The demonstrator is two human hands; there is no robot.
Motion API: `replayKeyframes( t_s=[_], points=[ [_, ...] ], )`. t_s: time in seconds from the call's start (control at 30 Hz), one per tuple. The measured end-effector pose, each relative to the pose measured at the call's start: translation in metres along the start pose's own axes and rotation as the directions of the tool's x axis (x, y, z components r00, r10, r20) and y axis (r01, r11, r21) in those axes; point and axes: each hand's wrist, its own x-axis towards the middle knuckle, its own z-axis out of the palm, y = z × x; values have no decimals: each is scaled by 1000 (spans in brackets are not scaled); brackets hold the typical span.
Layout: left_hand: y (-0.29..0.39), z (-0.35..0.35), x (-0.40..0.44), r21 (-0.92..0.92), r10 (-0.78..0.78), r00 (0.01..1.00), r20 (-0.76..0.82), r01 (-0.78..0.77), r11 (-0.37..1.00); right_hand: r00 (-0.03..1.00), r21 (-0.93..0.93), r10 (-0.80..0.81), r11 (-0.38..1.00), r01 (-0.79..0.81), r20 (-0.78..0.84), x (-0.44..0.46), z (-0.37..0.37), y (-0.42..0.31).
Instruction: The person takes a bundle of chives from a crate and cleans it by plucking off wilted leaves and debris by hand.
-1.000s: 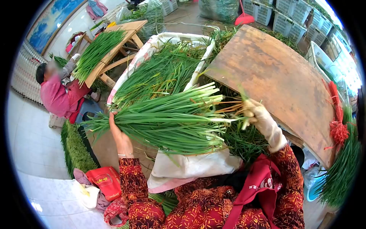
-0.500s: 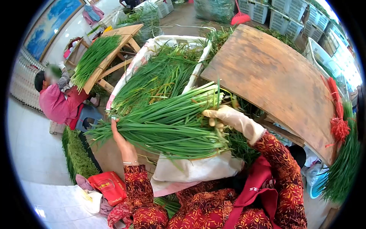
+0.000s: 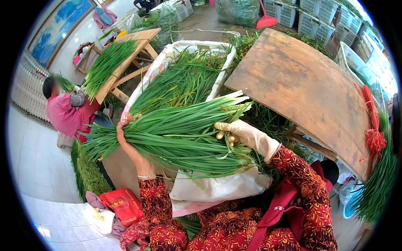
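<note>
Drawn inward since a second ago: right hand, gloved, from a clump of dry brown stalks past the stem ends to a place over the bunch of greens itself. Shifted too: left hand, with fingers now showing above the leaves. Wrapped snugly round the leafy end there, bare fingers full of greens, with long tips spilling out beyond. Curled on the other side, near the pale stem ends: gloved fingers, tips tucked low among the stalks. Cannot tell from this view about any stalk pinched between them.

Held in front of the body, fanned wide above a white sack, with more loose greens in the white basket just beyond. Off to the right: wooden bench, with red ties hanging at the right end.

For good work at this point, judging by the pose: keep the left grip firm but gentle, so as not to bruise the leaves. Keep the fan loose at the stem end, for an easier view between stalks. Work with fingertips only, and draw straight along the length rather than sideways, to avoid snapping leaves or dragging neighbours out of line.
</note>
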Motion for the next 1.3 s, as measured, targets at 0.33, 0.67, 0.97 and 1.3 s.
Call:
replayKeyframes(
  t_s=[0.33, 0.67, 0.97, 1.3],
  points=[
    [30, 69, -9, 60, 20, 966, 256, -37, 998, 975, 139, -174, 978, 154, 141, -34, 9, 8],
    [66, 163, 29, 189, -52, 908, 415, -31, 981, 942, -95, -336, 937, 336, 13, -139, -13, -23],
    [67, 235, 13, 314, -90, 877, 472, -72, 947, 929, -387, -371, 854, 347, 13, -205, -18, -26],
    [84, 235, 80, 283, -153, 762, 629, -41, 958, 882, -422, -470, 807, 412, -39, -209, -33, -9]
  ],
)
